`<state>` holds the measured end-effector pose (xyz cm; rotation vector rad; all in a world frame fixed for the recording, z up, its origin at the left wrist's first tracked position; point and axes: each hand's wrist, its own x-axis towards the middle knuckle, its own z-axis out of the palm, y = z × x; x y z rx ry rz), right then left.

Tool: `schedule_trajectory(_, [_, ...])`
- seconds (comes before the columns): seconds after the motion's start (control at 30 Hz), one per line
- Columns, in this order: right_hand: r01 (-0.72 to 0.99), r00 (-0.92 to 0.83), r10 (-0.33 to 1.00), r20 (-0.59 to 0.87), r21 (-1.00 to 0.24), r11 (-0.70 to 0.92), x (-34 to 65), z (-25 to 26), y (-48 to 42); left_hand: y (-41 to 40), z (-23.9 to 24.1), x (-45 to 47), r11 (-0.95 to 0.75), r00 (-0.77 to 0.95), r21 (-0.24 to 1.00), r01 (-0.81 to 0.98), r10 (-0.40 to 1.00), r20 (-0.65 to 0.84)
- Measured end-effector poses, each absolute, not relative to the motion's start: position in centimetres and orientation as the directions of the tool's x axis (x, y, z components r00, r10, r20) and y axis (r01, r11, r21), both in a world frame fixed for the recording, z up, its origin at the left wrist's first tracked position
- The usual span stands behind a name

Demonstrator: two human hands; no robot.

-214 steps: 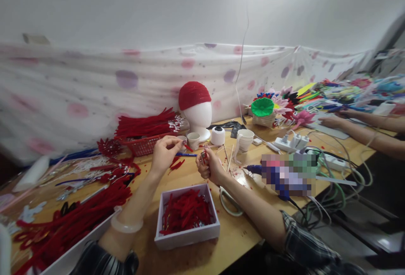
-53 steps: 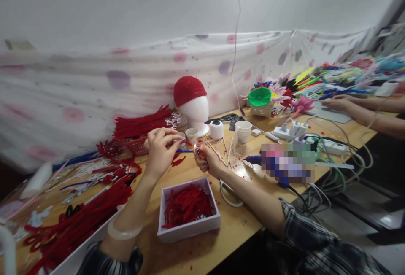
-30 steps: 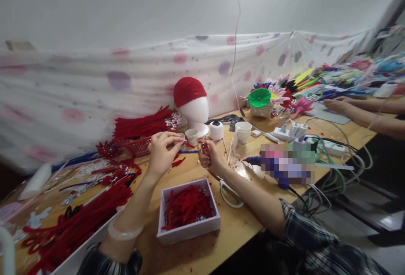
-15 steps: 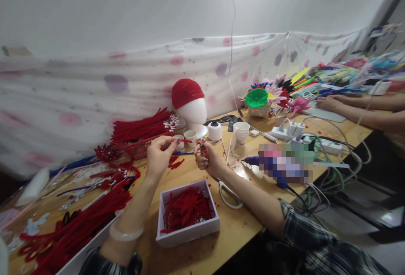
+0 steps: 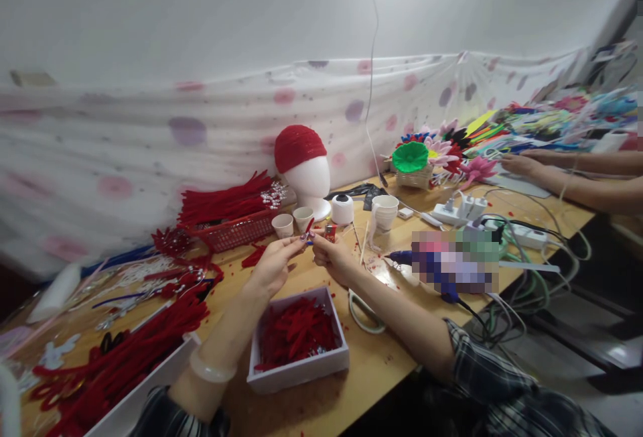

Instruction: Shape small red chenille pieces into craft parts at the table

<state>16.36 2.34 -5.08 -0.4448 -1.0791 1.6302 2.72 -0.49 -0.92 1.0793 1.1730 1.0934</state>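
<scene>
My left hand is closed in a pinch on a short piece of red pipe cleaner, which points upward from the fingertips. My right hand is closed, its fingertips meeting those of the left at the base of the piece. A small red and dark object shows above the right fist; its kind is unclear. Below both hands stands a white box filled with short red pipe cleaner pieces. Scissors with pale handles lie beneath my right forearm.
At the back stands a white foam head in a red cap. Left of it are paper cups and a red basket of red stems. A glue gun, power strips and cables lie right. A co-worker's hands rest farther right.
My hands have come together: the left moved right and the fingertips of both now meet. The red piece has turned from nearly level to upright.
</scene>
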Motion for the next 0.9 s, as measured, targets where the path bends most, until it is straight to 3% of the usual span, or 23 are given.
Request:
schedule_trajectory(0.23, [-0.566,-0.381,0.906,0.181,-0.821,-0.074,16.4,-4.7,1.9,-0.2,-1.1,2.3,0.072,0.126,0.995,0.07,0.989,-0.081])
schedule_trajectory(0.33, [-0.555,-0.368,0.913,0.177,-0.83,-0.063,16.4,-4.6,1.9,0.0,-0.7,1.8,0.02,0.124,0.999,0.05,0.992,-0.026])
schedule_trajectory(0.47, [-0.46,-0.361,0.907,0.217,-0.888,0.029,16.3,-5.1,2.0,0.1,0.0,1.3,-0.056,0.106,0.998,-0.04,0.993,0.06])
schedule_trajectory(0.63, [-0.266,-0.322,0.906,0.273,-0.945,0.19,16.2,-5.6,2.1,0.3,-0.3,1.2,-0.156,0.015,0.984,0.087,0.988,0.155])
schedule_trajectory(0.73, [-0.163,-0.278,0.915,0.293,-0.953,0.256,16.1,-5.4,1.7,0.6,-0.8,1.2,-0.165,0.011,0.983,0.075,0.986,0.165])
schedule_trajectory(0.83, [-0.211,-0.315,0.916,0.248,-0.959,0.187,16.1,-4.9,1.4,0.7,-0.9,1.2,-0.178,0.01,0.983,-0.038,0.984,0.178])
schedule_trajectory(0.9, [-0.31,-0.402,0.906,0.135,-0.951,0.004,16.2,-4.6,1.4,0.7,-0.8,1.2,-0.244,-0.072,0.968,-0.062,0.968,0.24])
